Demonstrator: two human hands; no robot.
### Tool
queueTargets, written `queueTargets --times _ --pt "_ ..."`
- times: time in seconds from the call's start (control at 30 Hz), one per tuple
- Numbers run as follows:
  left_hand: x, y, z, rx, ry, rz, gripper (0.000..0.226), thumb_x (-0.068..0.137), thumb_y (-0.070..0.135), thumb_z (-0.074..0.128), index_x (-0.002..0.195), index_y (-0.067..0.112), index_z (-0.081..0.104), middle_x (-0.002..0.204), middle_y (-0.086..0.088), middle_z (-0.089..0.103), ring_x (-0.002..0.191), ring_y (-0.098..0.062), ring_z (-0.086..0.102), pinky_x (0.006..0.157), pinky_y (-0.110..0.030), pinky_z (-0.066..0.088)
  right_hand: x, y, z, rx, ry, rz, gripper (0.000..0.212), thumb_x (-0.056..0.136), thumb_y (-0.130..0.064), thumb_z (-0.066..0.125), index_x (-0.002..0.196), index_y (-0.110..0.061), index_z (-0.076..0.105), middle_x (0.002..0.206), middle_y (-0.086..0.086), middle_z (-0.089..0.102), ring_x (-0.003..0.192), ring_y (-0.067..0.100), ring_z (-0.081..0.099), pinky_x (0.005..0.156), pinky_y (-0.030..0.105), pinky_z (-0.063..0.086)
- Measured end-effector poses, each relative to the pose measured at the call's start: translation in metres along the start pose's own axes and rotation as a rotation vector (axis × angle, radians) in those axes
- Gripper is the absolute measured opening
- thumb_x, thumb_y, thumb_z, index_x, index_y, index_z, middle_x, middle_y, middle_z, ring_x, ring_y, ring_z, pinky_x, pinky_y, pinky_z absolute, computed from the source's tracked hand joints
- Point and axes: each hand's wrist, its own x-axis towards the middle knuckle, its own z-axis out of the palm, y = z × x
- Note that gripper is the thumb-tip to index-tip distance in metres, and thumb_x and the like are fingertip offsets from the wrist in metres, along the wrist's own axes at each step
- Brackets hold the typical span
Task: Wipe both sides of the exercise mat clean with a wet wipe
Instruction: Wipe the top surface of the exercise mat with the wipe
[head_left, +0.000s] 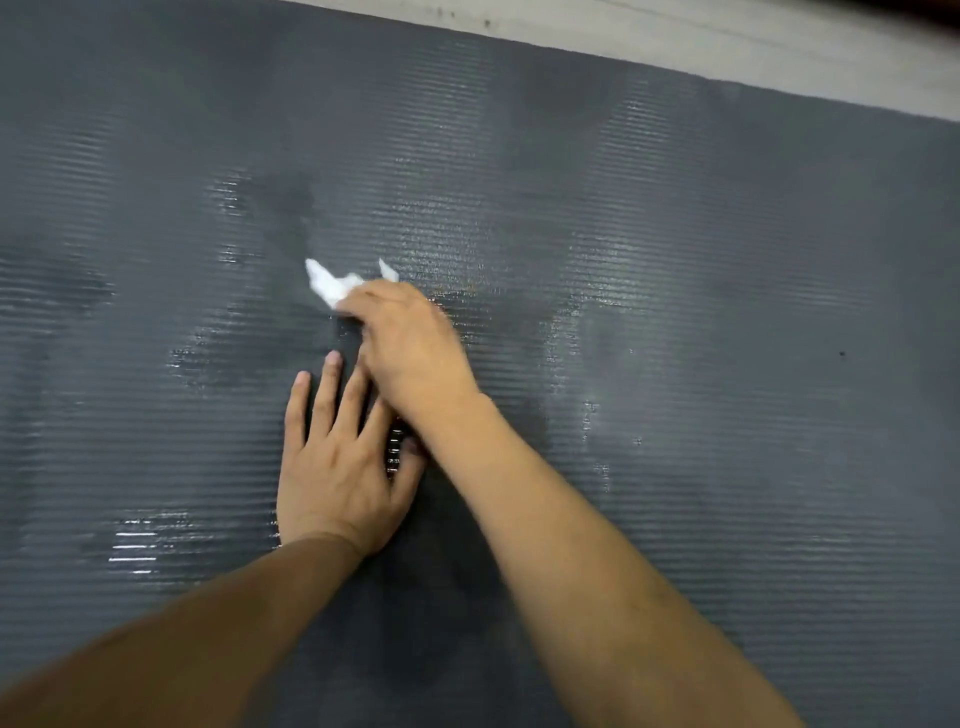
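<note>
A dark grey ribbed exercise mat (675, 312) fills almost the whole view, with shiny wet streaks across its middle. My right hand (410, 343) grips a crumpled white wet wipe (332, 286) and presses it onto the mat near the centre; the wipe sticks out past my fingers toward the upper left. My left hand (337, 457) lies flat on the mat just below, fingers spread and straight, partly under my right wrist.
Beyond the mat's far edge runs a strip of pale floor (727, 36) along the top right. A small dark speck (842, 354) sits on the mat at the right.
</note>
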Motion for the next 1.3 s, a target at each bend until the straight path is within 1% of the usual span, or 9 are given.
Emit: queueTargets --times 0.17,0.3,0.37,0.53,0.67,0.9,1.0,1.17,1.3 --pt "0.0 0.001 -0.003 -0.002 -0.007 -0.003 0.072 0.093 0.044 0.04 0.16 0.02 0.035 0.168 -0.01 0.027 0.156 -0.035 0.022 0.126 -0.057 0.014 -0.071 0.124 -0.092 -0.231 0.501 0.408 0.044 0.077 0.013 0.054 0.108 -0.01 0.073 0.106 0.013 0.071 0.102 0.037 0.066 0.095 0.033 0.041" --pt "0.001 0.002 -0.002 -0.016 -0.007 -0.003 0.071 0.094 0.045 0.038 0.16 0.021 0.034 0.168 -0.009 0.028 0.156 -0.034 0.022 0.127 -0.056 0.013 -0.076 0.113 -0.095 -0.177 0.553 0.816 0.035 0.084 0.002 0.052 0.104 -0.015 0.075 0.105 0.01 0.071 0.098 0.035 0.063 0.086 0.036 0.042" --pt "-0.001 0.001 -0.002 -0.003 -0.014 -0.007 0.07 0.094 0.046 0.036 0.16 0.021 0.036 0.168 -0.01 0.029 0.155 -0.035 0.023 0.127 -0.056 0.014 -0.049 0.071 -0.07 -0.074 0.522 0.675 0.035 0.082 0.002 0.053 0.099 -0.017 0.077 0.099 0.011 0.072 0.094 0.035 0.065 0.087 0.035 0.042" --pt "-0.001 0.001 -0.002 -0.071 -0.026 -0.001 0.069 0.095 0.047 0.034 0.153 0.01 0.044 0.162 -0.02 0.038 0.153 -0.04 0.027 0.126 -0.056 0.014 -0.008 -0.022 -0.007 -0.136 -0.035 0.176 0.031 0.092 -0.009 0.051 0.112 -0.021 0.072 0.115 0.003 0.067 0.108 0.027 0.06 0.091 0.036 0.045" --pt "-0.045 0.002 -0.015 -0.066 -0.006 0.038 0.069 0.097 0.04 0.038 0.161 0.016 0.031 0.168 -0.017 0.025 0.155 -0.036 0.022 0.127 -0.055 0.014 -0.055 0.044 -0.045 -0.176 0.176 0.148 0.037 0.088 0.002 0.052 0.115 -0.013 0.07 0.114 0.012 0.069 0.116 0.034 0.058 0.099 0.037 0.042" --pt "-0.171 0.008 -0.01 -0.027 -0.096 0.07 0.069 0.097 0.036 0.04 0.163 0.019 0.027 0.171 -0.011 0.019 0.158 -0.034 0.018 0.124 -0.059 0.021 -0.131 0.121 -0.11 -0.163 0.563 0.811 0.039 0.086 -0.001 0.044 0.111 -0.012 0.073 0.114 0.019 0.066 0.107 0.039 0.059 0.09 0.04 0.043" --pt "-0.168 0.011 -0.009 -0.028 -0.103 0.067 0.07 0.096 0.037 0.039 0.163 0.019 0.028 0.17 -0.011 0.021 0.158 -0.034 0.018 0.125 -0.059 0.019 -0.094 0.062 -0.051 -0.067 0.623 0.6 0.036 0.08 0.003 0.047 0.1 -0.007 0.075 0.104 0.018 0.071 0.114 0.037 0.061 0.092 0.041 0.048" --pt "-0.168 0.01 -0.008 -0.028 -0.096 0.067 0.068 0.095 0.037 0.039 0.161 0.018 0.033 0.17 -0.012 0.021 0.158 -0.034 0.018 0.125 -0.059 0.018 -0.065 -0.048 0.026 -0.067 0.128 0.087 0.03 0.084 0.004 0.053 0.104 -0.005 0.074 0.107 0.011 0.07 0.11 0.034 0.059 0.091 0.039 0.048" --pt "-0.167 0.011 -0.009 -0.015 -0.089 0.064 0.069 0.096 0.039 0.039 0.162 0.02 0.03 0.171 -0.01 0.021 0.158 -0.033 0.017 0.125 -0.059 0.019 -0.09 0.039 -0.024 -0.192 0.26 0.075 0.05 0.083 0.004 0.048 0.126 -0.016 0.065 0.112 0.005 0.069 0.11 0.031 0.06 0.096 0.035 0.046"
